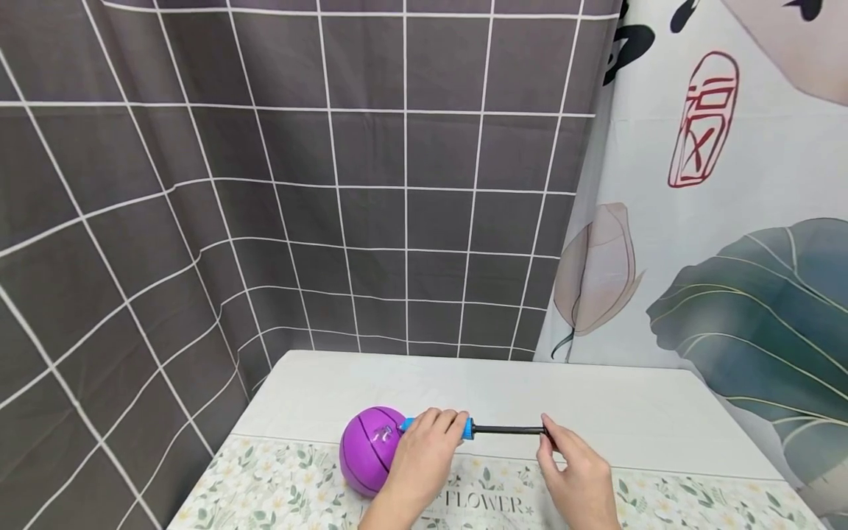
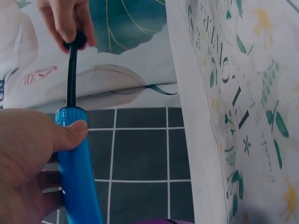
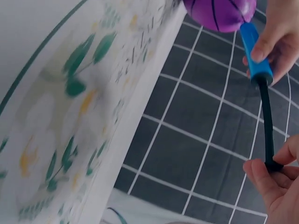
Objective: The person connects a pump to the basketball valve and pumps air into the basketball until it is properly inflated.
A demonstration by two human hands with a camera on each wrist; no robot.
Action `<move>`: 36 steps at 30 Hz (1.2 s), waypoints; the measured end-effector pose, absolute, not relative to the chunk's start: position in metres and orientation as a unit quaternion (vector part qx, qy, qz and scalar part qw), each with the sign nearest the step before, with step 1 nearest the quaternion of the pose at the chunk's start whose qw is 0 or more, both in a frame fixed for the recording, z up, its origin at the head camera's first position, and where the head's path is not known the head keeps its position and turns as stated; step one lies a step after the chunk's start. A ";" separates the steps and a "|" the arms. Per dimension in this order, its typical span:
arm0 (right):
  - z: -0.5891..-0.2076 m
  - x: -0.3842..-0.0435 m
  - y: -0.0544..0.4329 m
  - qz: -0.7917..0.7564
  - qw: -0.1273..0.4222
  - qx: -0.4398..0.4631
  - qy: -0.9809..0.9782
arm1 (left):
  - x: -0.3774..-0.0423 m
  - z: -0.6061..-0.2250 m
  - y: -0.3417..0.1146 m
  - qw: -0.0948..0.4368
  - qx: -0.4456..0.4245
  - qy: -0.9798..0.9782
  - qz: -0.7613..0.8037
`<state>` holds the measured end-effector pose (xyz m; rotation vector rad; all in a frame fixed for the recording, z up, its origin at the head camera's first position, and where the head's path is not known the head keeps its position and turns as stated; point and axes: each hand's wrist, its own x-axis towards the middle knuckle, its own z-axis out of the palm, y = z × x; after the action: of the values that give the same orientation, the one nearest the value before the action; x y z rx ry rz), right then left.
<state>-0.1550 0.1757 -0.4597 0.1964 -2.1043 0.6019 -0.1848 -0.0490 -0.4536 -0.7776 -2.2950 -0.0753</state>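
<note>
A purple ball (image 1: 366, 458) with black lines sits at the left of the table. My left hand (image 1: 424, 458) grips the blue barrel of a hand pump (image 2: 77, 172), whose tip end meets the ball's right side in the head view. Out of the barrel's other end runs a long black rod (image 1: 506, 429), pulled well out. At the rod's far end, my right hand (image 1: 578, 471) pinches the small black handle (image 2: 75, 41) between thumb and fingers. In the right wrist view the pump (image 3: 252, 46) points at the ball (image 3: 219, 14); whether a needle enters it is too small to tell.
The white table (image 1: 596, 397) carries a flowered cloth (image 1: 285, 478) with lettering along its front. Behind and to the left hangs a dark curtain (image 1: 371, 221) with white grid lines. A pale curtain with leaf prints (image 1: 748, 309) hangs at the right.
</note>
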 end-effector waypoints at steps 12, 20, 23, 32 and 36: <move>-0.462 -0.160 0.143 0.233 0.467 0.171 -0.836 | -0.180 -0.454 -0.032 0.341 -0.304 -0.890 -0.018; -0.465 -0.159 0.135 0.239 0.445 0.161 -0.848 | -0.181 -0.455 -0.033 0.348 -0.314 -0.883 -0.021; -0.464 -0.159 0.140 0.244 0.434 0.146 -0.855 | -0.182 -0.453 -0.035 0.338 -0.317 -0.886 -0.028; -0.457 -0.158 0.169 0.232 0.447 0.116 -0.856 | -0.184 -0.451 -0.047 0.304 -0.298 -0.904 -0.032; -0.456 -0.158 0.179 0.233 0.446 0.102 -0.858 | -0.186 -0.449 -0.053 0.304 -0.295 -0.905 -0.031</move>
<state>-0.1580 0.1785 -0.4555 0.2519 -2.1248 0.5773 -0.1857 -0.0525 -0.4490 -0.7828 -2.3981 -0.0833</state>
